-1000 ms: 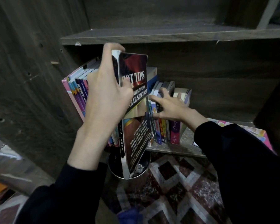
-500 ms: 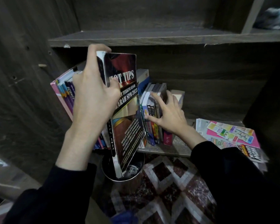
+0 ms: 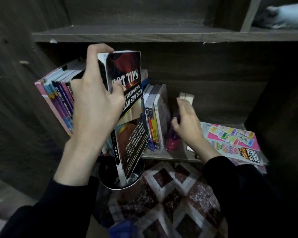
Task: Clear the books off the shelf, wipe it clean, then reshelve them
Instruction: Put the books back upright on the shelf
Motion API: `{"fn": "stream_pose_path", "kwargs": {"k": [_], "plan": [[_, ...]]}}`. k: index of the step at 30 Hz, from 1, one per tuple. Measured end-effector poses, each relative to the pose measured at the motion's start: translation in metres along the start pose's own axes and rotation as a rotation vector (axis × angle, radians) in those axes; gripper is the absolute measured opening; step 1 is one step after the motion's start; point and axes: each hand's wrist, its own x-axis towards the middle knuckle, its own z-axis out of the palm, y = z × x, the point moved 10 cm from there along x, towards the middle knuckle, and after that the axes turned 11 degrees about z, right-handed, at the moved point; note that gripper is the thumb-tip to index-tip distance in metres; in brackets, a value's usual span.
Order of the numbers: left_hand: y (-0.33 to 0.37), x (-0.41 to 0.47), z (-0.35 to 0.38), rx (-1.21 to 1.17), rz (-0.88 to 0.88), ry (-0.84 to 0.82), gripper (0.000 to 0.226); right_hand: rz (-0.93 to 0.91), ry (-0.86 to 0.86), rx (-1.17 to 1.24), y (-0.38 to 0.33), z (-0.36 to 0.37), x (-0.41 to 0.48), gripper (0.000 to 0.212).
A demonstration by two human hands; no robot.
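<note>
The shelf (image 3: 163, 156) holds a leaning row of upright books (image 3: 58, 103) along its left and middle, and a flat stack of colourful booklets (image 3: 230, 140) at its right end. In front of its left half, the left hand (image 3: 96, 107) grips the HOT TIPS book (image 3: 127, 93). Below its front edge stands a round can (image 3: 113, 187), contents unclear. Mid-shelf, the blurred right hand (image 3: 187, 124) touches a magenta book (image 3: 172, 141); whether it grips cannot be told.

Upright books (image 3: 155, 115) left on shelf (image 3: 163, 154); flat booklets (image 3: 234, 141) right
</note>
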Motion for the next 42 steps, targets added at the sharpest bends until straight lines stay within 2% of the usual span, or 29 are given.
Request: {"fn": "stream_pose_path", "kwargs": {"k": [4, 6, 12, 15, 17, 18, 20, 23, 25, 27, 29, 34, 42], "plan": [[0.015, -0.002, 0.005, -0.024, 0.047, 0.010, 0.048, 0.230, 0.156, 0.189, 0.073, -0.033, -0.015, 0.058], [0.018, -0.003, 0.011, -0.033, 0.060, 0.001, 0.048, 0.372, 0.135, 0.242, 0.111, -0.038, -0.023, 0.057], [0.021, -0.005, 0.020, -0.004, 0.080, 0.008, 0.049, 0.608, 0.019, 0.408, 0.176, -0.022, -0.036, 0.062], [0.017, -0.005, 0.019, -0.008, 0.082, 0.011, 0.049, 0.644, 0.030, 0.376, 0.182, -0.014, -0.038, 0.065], [0.013, -0.005, 0.015, -0.006, 0.078, 0.022, 0.048, 0.661, 0.022, 0.190, 0.174, -0.011, -0.034, 0.069], [0.011, -0.004, 0.013, 0.001, 0.073, 0.024, 0.047, 0.638, 0.017, 0.045, 0.163, -0.010, -0.030, 0.071], [0.005, -0.003, 0.009, 0.000, 0.064, 0.023, 0.046, 0.464, 0.061, -0.118, 0.116, -0.012, -0.017, 0.067], [-0.003, -0.003, 0.000, 0.033, 0.033, 0.024, 0.047, 0.048, 0.120, 0.030, 0.006, -0.016, -0.001, 0.056], [-0.009, -0.004, -0.008, 0.092, 0.002, 0.025, 0.047, -0.218, -0.022, 0.111, -0.065, -0.004, 0.003, 0.054], [-0.010, -0.005, -0.013, 0.116, 0.022, 0.012, 0.045, -0.371, -0.229, -0.007, -0.108, 0.023, 0.001, 0.051], [-0.011, -0.005, -0.014, 0.119, 0.042, -0.014, 0.044, -0.389, -0.322, -0.205, -0.118, 0.044, 0.003, 0.049], [-0.013, -0.006, -0.017, 0.118, 0.070, -0.005, 0.044, -0.368, -0.300, -0.424, -0.110, 0.057, 0.005, 0.049], [-0.006, -0.003, -0.016, 0.089, 0.124, 0.072, 0.043, -0.279, -0.143, -0.279, -0.076, 0.042, -0.006, 0.042]]}}
